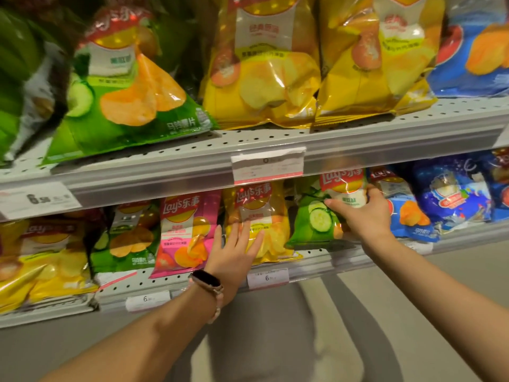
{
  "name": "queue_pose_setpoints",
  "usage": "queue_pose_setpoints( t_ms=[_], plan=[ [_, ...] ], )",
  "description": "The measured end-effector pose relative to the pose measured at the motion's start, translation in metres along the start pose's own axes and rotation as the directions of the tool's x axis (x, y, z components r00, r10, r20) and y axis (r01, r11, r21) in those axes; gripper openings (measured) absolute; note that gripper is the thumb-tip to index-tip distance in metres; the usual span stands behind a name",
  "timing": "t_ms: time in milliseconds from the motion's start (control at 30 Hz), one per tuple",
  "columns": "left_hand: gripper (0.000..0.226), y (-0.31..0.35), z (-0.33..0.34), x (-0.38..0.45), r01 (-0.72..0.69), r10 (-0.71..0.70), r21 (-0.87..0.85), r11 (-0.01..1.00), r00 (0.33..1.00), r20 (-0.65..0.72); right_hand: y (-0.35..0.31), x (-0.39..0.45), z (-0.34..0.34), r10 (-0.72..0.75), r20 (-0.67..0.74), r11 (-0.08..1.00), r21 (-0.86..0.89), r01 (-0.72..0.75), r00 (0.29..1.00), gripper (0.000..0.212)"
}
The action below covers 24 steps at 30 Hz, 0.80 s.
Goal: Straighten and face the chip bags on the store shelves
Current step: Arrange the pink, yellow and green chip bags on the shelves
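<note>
Yellow chip bag (257, 216) lies under the flat, spread left hand (234, 250); right hand (363, 213) grips the green bag (316, 219).

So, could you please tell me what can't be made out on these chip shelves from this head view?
- White price label on the upper shelf rail: print blurred.
- Green cucumber chip bag on the lower shelf: right part hidden by the right hand gripping it.
- Yellow chip bag: lower front covered by the flat left hand.
- Upper-shelf bags: tops cut off by the frame edge.
</note>
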State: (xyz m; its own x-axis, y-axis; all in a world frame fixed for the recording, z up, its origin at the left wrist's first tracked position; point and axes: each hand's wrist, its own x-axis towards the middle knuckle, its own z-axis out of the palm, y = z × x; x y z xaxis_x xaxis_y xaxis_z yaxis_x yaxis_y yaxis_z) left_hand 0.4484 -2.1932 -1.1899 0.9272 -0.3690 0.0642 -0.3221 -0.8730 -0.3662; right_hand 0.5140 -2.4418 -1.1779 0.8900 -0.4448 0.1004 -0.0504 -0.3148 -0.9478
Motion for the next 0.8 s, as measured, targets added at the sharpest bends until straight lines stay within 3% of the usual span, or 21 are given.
queue_pose_setpoints(
  t_ms=[100, 167, 233, 300, 367, 433, 533, 600, 700, 800],
  plan=[
    [0.098, -0.024, 0.007, -0.005, -0.097, 0.102, -0.038, 0.995, 0.984, 0.149, -0.010, -0.013, -0.003, 0.016, -0.022, 0.999, 0.052, -0.015, 1.000, 0.056],
    [0.098, -0.039, 0.002, -0.019, -0.081, 0.089, -0.107, 0.991, 0.994, 0.064, -0.016, -0.026, -0.004, 0.028, -0.043, 0.993, 0.114, -0.023, 0.999, 0.056],
    [0.096, -0.052, -0.003, -0.035, 0.014, -0.035, -0.240, 0.971, 0.996, -0.087, -0.022, -0.040, -0.003, 0.024, -0.056, 0.988, 0.152, -0.016, 0.998, 0.057],
    [0.093, -0.061, -0.005, -0.046, 0.187, -0.270, -0.383, 0.904, 0.947, -0.175, -0.027, -0.055, 0.002, 0.015, -0.058, 0.986, 0.165, -0.006, 0.998, 0.062],
    [0.098, -0.069, 0.000, -0.048, 0.383, -0.509, -0.546, 0.745, 0.855, -0.094, -0.031, -0.068, 0.009, -0.002, -0.049, 0.987, 0.159, 0.010, 0.999, 0.066],
    [0.109, -0.075, 0.006, -0.044, 0.525, -0.675, -0.695, 0.492, 0.734, 0.077, -0.035, -0.080, 0.016, -0.017, -0.037, 0.988, 0.156, 0.023, 0.999, 0.069],
    [0.113, -0.085, 0.020, -0.036, 0.572, -0.681, -0.815, 0.094, 0.634, 0.366, -0.041, -0.091, 0.024, -0.021, -0.017, 0.990, 0.139, 0.023, 1.000, 0.072],
    [0.094, -0.089, 0.031, -0.033, 0.550, -0.634, -0.833, -0.055, 0.625, 0.455, -0.043, -0.097, 0.029, -0.020, 0.001, 0.992, 0.126, 0.019, 1.000, 0.074],
    [0.059, -0.091, 0.040, -0.033, 0.532, -0.685, -0.847, 0.018, 0.623, 0.377, -0.047, -0.105, 0.037, -0.016, 0.011, 0.995, 0.103, 0.015, 1.000, 0.077],
    [0.044, -0.092, 0.041, -0.034, 0.516, -0.709, -0.852, 0.089, 0.634, 0.310, -0.053, -0.112, 0.044, -0.018, 0.007, 0.997, 0.080, 0.017, 1.000, 0.079]
  ],
)
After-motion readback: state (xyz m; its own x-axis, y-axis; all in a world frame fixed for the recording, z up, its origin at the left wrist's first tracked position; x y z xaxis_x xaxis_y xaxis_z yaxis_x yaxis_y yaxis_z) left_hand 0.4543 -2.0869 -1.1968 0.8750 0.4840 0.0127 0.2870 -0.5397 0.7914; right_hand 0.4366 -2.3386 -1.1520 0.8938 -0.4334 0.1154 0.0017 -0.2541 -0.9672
